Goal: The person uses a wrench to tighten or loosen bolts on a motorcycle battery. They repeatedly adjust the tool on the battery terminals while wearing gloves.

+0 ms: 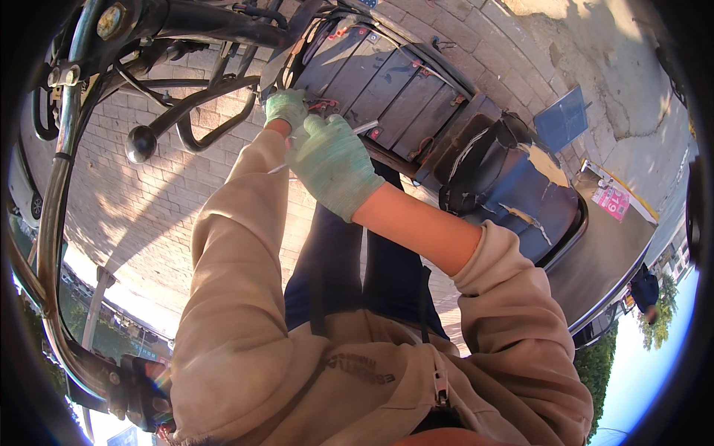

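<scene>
Both my hands wear thin green gloves and work close together at the near left corner of a row of dark batteries (pixel 377 80). My left hand (pixel 288 110) is closed by the tray's edge, beside a tangle of reddish wires (pixel 323 106); what its fingers hold is hidden. My right hand (pixel 335 163) lies just right of it, fingers curled. A slender metal tool (pixel 365 128) sticks out past its knuckles toward a red battery terminal (pixel 375 134); its exact kind cannot be made out.
A torn black seat (pixel 513 193) stands right of the batteries, with a blue panel (pixel 561 119) beyond it. Black frame tubes and a ball-ended lever (pixel 141 143) stand at left, near a chrome bar (pixel 63 186). Brick paving (pixel 134 201) lies below.
</scene>
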`<state>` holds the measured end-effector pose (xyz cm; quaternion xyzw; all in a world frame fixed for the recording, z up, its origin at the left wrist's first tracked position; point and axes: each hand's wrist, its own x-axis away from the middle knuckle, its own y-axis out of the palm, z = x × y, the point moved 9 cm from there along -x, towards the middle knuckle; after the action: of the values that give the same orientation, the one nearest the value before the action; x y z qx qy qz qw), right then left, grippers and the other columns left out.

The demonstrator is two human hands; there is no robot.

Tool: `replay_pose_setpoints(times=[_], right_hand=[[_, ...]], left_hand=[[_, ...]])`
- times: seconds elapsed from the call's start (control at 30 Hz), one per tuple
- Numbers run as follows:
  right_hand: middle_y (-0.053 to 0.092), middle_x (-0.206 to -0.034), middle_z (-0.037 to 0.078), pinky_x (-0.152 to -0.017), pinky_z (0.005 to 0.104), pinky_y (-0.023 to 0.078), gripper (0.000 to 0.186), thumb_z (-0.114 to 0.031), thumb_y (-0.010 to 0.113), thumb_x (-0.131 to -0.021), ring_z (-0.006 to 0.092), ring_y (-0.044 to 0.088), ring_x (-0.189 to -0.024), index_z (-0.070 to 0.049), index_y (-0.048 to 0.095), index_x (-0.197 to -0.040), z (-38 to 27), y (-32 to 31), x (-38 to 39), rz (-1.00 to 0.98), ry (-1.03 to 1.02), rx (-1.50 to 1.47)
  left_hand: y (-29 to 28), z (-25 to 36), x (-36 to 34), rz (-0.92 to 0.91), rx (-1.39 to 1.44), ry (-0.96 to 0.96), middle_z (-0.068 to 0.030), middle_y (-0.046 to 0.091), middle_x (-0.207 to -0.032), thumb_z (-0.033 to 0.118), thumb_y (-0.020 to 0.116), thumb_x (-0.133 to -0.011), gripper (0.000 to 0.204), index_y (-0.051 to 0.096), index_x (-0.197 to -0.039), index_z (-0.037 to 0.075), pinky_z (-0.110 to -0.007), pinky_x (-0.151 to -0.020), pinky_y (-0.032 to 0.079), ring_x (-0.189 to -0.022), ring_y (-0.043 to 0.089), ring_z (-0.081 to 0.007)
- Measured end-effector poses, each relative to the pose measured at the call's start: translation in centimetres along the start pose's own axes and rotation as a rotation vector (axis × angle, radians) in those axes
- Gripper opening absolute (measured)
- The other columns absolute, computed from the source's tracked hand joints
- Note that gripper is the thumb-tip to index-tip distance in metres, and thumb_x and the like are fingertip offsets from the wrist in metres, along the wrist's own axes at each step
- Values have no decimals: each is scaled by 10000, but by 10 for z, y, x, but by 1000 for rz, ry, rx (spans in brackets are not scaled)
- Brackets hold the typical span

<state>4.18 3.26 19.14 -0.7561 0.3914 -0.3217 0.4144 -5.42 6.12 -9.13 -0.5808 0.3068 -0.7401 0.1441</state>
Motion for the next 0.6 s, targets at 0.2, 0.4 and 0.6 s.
replay_pose_setpoints(times=[0.2,0.4,0.6], right_hand=[[656,-780,45,-718,376,465,105,-131,611,-871,236,656,-784,-84,704,-887,6,7,2,-77,77,-162],[623,-847,82,-803,392,483,207,-113,611,-837,271,634,-870,-18,658,-1016,-2,17,6,-134,-52,-90],[600,-988,153,-895,379,480,333,-94,604,-789,296,573,-1002,56,608,-1086,-13,10,18,91,-133,-252]], left_hand=[[16,-11,-13,-97,145,115,-123,731,-1068,274,576,-922,281,711,-1158,203,-433,-901,544,-1003,700,-318],[8,-9,-12,-161,198,267,-155,725,-1057,216,550,-947,306,665,-1226,171,-414,-868,545,-976,702,-326],[3,-13,-7,-218,307,195,-173,714,-1075,163,593,-890,381,629,-1269,154,-390,-883,520,-997,690,-320]])
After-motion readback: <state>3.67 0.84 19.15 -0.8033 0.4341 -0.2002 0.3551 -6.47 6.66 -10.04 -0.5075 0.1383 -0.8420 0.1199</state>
